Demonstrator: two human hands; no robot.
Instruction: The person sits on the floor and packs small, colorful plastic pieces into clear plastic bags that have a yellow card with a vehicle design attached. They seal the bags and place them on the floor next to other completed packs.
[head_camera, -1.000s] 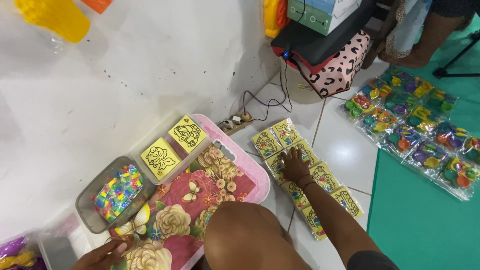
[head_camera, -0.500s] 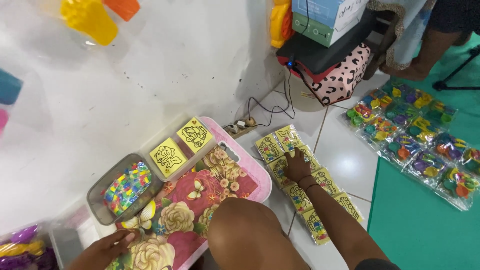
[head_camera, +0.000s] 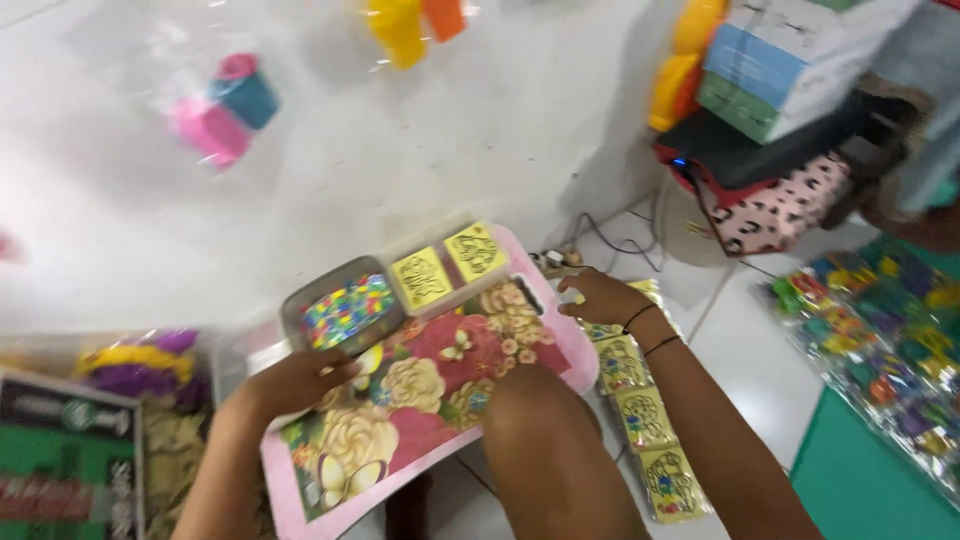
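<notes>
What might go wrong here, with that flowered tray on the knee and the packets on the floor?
The pink flowered tray seems to rest on a knee, its near end overhanging; it might tip, spilling the grey container of coloured bits by the left hand. The yellow picture packets near the right hand lie along the tiled floor, where someone may tread on them.

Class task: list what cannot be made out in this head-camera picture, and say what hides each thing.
- Drawings on the yellow cards: blurred by motion.
- Tray front: covered by the knee.
- Packet row: upper end under the right hand.
- Left hand grip: fingers blurred.
- Green box: cut by the left edge.
</notes>
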